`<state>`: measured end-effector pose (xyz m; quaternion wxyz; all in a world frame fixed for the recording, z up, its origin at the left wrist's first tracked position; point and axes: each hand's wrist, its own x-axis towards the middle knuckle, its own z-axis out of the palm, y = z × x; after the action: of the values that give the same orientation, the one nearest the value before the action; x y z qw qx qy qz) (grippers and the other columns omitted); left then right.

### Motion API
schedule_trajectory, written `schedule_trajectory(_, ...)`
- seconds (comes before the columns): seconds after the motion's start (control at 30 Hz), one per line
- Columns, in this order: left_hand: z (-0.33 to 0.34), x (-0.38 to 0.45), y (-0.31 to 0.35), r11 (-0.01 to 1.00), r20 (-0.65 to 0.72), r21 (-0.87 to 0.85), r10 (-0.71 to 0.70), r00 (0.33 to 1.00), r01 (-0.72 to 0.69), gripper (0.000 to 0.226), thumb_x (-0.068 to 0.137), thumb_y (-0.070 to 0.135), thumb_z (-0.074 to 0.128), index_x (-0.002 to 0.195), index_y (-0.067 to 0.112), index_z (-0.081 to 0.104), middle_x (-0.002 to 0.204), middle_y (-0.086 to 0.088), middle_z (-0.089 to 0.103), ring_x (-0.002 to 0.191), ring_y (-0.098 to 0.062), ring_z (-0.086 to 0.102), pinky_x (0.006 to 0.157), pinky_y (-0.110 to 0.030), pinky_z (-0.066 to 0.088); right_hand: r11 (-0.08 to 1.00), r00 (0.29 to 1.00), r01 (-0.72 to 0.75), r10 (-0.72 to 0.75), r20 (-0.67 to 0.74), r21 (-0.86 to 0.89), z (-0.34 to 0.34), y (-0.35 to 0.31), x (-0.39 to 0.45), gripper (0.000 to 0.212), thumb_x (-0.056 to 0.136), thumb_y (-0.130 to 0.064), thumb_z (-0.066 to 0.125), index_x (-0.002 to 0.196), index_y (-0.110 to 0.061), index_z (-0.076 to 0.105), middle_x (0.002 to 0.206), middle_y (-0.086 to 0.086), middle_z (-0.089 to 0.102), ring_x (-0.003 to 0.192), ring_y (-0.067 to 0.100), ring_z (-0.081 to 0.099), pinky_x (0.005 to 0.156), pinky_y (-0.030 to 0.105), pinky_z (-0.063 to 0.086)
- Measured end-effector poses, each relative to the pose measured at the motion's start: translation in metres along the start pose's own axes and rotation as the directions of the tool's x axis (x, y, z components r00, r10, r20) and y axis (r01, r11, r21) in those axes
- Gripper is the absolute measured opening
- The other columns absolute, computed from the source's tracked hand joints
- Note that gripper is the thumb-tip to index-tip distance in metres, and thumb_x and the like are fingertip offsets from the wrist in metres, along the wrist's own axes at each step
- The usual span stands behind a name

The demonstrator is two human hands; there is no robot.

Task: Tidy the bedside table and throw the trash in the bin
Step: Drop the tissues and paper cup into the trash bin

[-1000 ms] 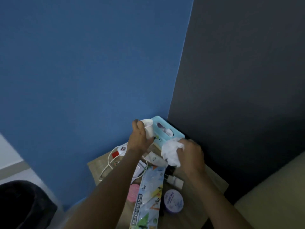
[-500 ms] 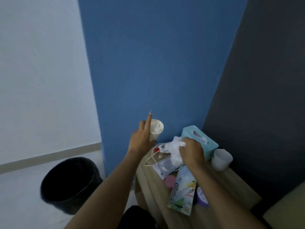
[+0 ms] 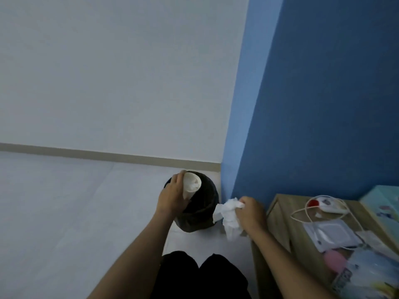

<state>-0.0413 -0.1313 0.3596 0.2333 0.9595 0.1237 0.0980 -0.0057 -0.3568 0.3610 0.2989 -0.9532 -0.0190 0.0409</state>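
The paper cup (image 3: 191,186), stuffed with a bit of white tissue, sits in the left hand (image 3: 172,198), fingers wrapped round its side and the thumb hidden behind. Its long axis is tilted, mouth pointing up and to the right, and it hangs right over the open mouth of the black bin (image 3: 197,209) on the floor. That is the relation that matters: the bin lies straight below the cup, so letting go or tipping the wrist should be enough, by my reading.

The right hand (image 3: 251,214) is next in line. It has a crumpled wad of white tissue (image 3: 227,215) bunched in curled fingers, with loose ends trailing down. The wad sits just beside the bin's right rim, outside it, between bin and bedside table (image 3: 278,214). So the left hand is the nearer one; the right needs a short carry to the left before dropping, or the tissue lands on the floor.

Out on the wooden table top plenty is left to tidy: a white cable (image 3: 306,209) looped round a small white device with a red patch (image 3: 323,205), a flat white packet (image 3: 333,233), something round and pink (image 3: 333,257), a light blue tissue box (image 3: 382,203) at the back edge. The items at the lower right corner are blurred; possibly a printed pack, I cannot say more.

Behind the bin, a blue wall (image 3: 323,104) meets a white one.
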Motion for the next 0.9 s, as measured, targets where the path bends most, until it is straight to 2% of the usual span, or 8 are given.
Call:
schedule_trajectory(0.1,-0.003,0.013,-0.027,0.997,-0.027,-0.019,-0.076,0.997,0.075,0.083,0.076,0.037,0.067,0.145,0.020,0.024,0.136,-0.006,0.043,0.103,-0.037,0.060,0.078,-0.046,0.051,0.997,1.000,0.024,-0.024,-0.004,0.067,0.021,-0.029,0.024,0.039,0.090,-0.014,0.053,0.056,-0.019,0.037,0.058,-0.004,0.045,0.056,0.017,0.042,0.044,0.022,0.026)
schedule_trajectory(0.17,0.002,0.025,-0.043,0.993,-0.038,-0.041,-0.116,0.992,0.115,0.084,0.074,0.036,0.069,0.144,0.020,0.024,0.134,-0.006,0.044,0.101,-0.036,0.060,0.076,-0.046,0.052,0.992,1.000,0.002,-0.005,0.018,0.125,0.037,-0.040,0.046,0.040,0.086,-0.012,0.056,0.052,-0.018,0.036,0.054,-0.004,0.042,0.052,0.014,0.038,0.045,0.023,0.025)
schedule_trajectory(0.33,0.045,0.056,-0.077,0.963,0.008,-0.135,-0.236,0.972,0.235,0.090,0.072,0.026,0.076,0.145,0.015,0.024,0.137,-0.011,0.042,0.110,-0.036,0.056,0.081,-0.043,0.050,0.960,0.982,-0.146,0.111,0.156,0.238,0.083,-0.042,0.107,0.007,0.076,-0.014,0.067,0.073,-0.008,0.068,0.069,0.004,0.063,0.064,0.019,0.056,0.049,0.019,0.036)
schedule_trajectory(0.53,0.123,0.097,-0.105,0.935,0.097,-0.179,-0.294,0.951,0.307,0.101,0.067,0.033,0.081,0.146,0.014,0.021,0.136,-0.014,0.046,0.118,-0.035,0.052,0.089,-0.046,0.049,0.940,0.949,-0.247,0.186,0.254,0.236,0.153,-0.012,0.171,0.027,0.085,-0.019,0.061,0.060,-0.013,0.054,0.057,0.000,0.050,0.052,0.012,0.046,0.044,0.020,0.031)
schedule_trajectory(0.63,0.162,0.115,-0.118,0.927,0.134,-0.162,-0.319,0.938,0.338,0.109,0.066,0.037,0.081,0.148,0.013,0.015,0.139,-0.017,0.045,0.123,-0.036,0.049,0.092,-0.046,0.046,0.919,0.921,-0.316,0.237,0.310,0.235,0.184,0.003,0.193,0.019,0.089,-0.023,0.058,0.076,-0.010,0.063,0.064,0.001,0.054,0.055,0.013,0.051,0.040,0.018,0.030)
schedule_trajectory(0.73,0.196,0.132,-0.130,0.904,0.186,-0.161,-0.366,0.912,0.396,0.111,0.066,0.033,0.082,0.150,0.013,0.012,0.143,-0.017,0.041,0.128,-0.035,0.044,0.097,-0.048,0.043,0.920,0.909,-0.306,0.206,0.361,0.245,0.213,0.016,0.209,0.014,0.088,-0.024,0.061,0.089,-0.011,0.066,0.080,0.008,0.062,0.074,0.023,0.060,0.046,0.021,0.035)
schedule_trajectory(0.83,0.221,0.144,-0.144,0.868,0.235,-0.147,-0.435,0.869,0.475,0.112,0.067,0.036,0.080,0.150,0.014,0.008,0.145,-0.017,0.038,0.130,-0.036,0.042,0.099,-0.048,0.040,0.924,0.892,-0.284,0.156,0.424,0.256,0.237,0.024,0.222,0.016,0.087,-0.027,0.062,0.095,-0.014,0.064,0.092,0.010,0.065,0.087,0.028,0.065,0.052,0.023,0.042)
schedule_trajectory(0.9,0.235,0.147,-0.151,0.855,0.269,-0.112,-0.465,0.844,0.507,0.113,0.068,0.039,0.079,0.150,0.013,0.006,0.146,-0.018,0.037,0.131,-0.036,0.042,0.099,-0.046,0.039,0.911,0.874,-0.307,0.155,0.460,0.277,0.248,0.025,0.228,0.024,0.087,-0.029,0.062,0.106,-0.014,0.065,0.096,0.010,0.067,0.084,0.028,0.067,0.053,0.027,0.051)
